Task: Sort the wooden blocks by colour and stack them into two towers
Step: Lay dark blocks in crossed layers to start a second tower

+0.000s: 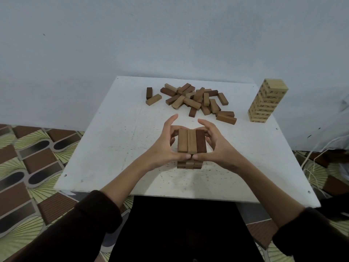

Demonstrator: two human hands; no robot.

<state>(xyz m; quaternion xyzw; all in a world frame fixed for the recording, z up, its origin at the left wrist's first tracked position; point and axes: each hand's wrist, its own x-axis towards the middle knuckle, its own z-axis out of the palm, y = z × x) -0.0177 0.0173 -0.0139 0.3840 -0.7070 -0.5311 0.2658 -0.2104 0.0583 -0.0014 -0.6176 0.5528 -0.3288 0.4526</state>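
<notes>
Squaring the top layer point(191, 140) of the brown tower point(189, 165): left hand point(164, 148) and right hand point(219, 148) clamp its sides, block long axes pointing away from the person, loose pile point(194, 99) straight beyond the tower, both hands equally near.

We see a short tower point(190, 164) toward the near edge of the table point(117, 133); its top layer has two light brown blocks point(182, 140) and one dark block point(201, 140) side by side. A heap of loose blocks point(194, 100), light and dark, lies near the far edge. A tall pale tower point(267, 103) stands at the far right corner.
</notes>
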